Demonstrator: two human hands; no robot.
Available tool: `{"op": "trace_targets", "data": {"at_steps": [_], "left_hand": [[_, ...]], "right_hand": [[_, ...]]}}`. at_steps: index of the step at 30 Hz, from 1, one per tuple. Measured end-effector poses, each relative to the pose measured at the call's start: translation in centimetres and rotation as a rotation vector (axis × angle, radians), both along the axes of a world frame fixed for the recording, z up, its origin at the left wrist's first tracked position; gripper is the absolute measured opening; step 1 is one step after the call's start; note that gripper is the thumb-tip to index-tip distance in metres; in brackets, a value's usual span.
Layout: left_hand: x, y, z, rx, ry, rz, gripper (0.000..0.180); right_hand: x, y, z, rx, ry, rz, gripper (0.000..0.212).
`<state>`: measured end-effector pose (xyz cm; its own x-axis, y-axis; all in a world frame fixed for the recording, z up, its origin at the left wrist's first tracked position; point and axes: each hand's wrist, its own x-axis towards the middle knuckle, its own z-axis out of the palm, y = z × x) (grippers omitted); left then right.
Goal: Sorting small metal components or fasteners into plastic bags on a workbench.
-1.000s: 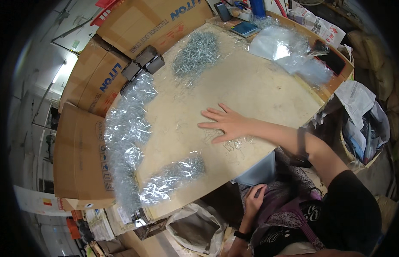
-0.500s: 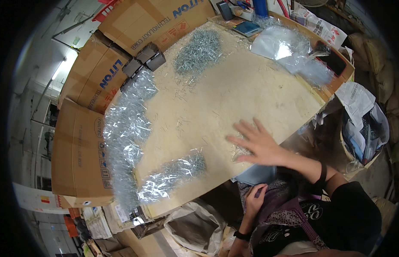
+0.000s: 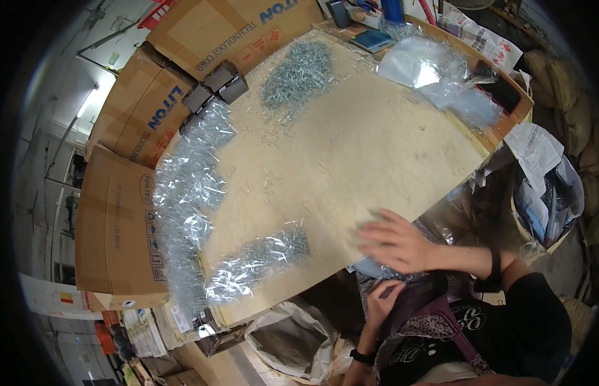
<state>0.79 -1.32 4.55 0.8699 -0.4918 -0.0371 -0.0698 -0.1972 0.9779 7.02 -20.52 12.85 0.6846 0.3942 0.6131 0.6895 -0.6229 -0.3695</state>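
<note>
My right hand is over the table's near edge, palm down, fingers stretched out and slightly blurred. Just below the edge is a grey-blue container, mostly covered by that hand. My left hand has its fingers closed at the container's near side, though the exact grip is partly hidden. Thin silvery nail-like pieces form a loose pile at the back of the wooden tabletop. Shiny clear packets of similar pieces make a long band on the left and a shorter row near the front.
Cardboard boxes wall the left and back. Small dark boxes stand beside them. Clear plastic bags and a dark phone-like device lie at the back right. An open sack sits below the front edge; a lined bin stands right.
My right hand has swept toward me, from the tabletop to its near edge above the container. The few loose pieces beside it no longer show there. My left hand stays nearly in place.
</note>
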Motion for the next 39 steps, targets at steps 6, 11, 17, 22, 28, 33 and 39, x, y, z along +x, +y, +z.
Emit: {"op": "trace_targets", "data": {"at_steps": [6, 11, 17, 22, 28, 33, 39], "left_hand": [[-0.4, -0.1, -0.3, 0.035, 0.009, 0.034, 0.007], [-0.5, -0.4, 0.3, 0.009, 0.027, 0.024, 0.008], [0.5, -0.2, -0.1, 0.154, -0.060, 0.048, 0.007], [-0.1, -0.4, -0.6, -0.002, 0.120, 0.033, 0.008], [-0.4, -0.3, 0.0, -0.004, 0.201, 0.031, 0.009], [-0.5, -0.1, -0.6, -0.014, 0.210, 0.016, 0.010], [-0.2, -0.7, 0.1, 0.085, -0.047, -0.004, 0.010]], "right_hand": [[12.0, 1.1, 0.3, 0.029, 0.140, -0.223, 0.040], [15.5, 3.1, -1.9, -0.121, 0.077, 0.046, 0.041], [7.0, 0.3, -0.5, -0.141, 0.201, 0.157, 0.047], [0.2, -2.5, 1.4, 0.011, 0.228, 0.283, 0.047], [-6.8, -4.1, -2.0, 0.087, 0.254, -0.185, 0.029], [-10.1, -2.6, -5.7, 0.137, 0.668, -0.161, 0.019], [-9.6, -1.7, -3.9, 0.396, 0.680, -0.159, 0.023]]}}
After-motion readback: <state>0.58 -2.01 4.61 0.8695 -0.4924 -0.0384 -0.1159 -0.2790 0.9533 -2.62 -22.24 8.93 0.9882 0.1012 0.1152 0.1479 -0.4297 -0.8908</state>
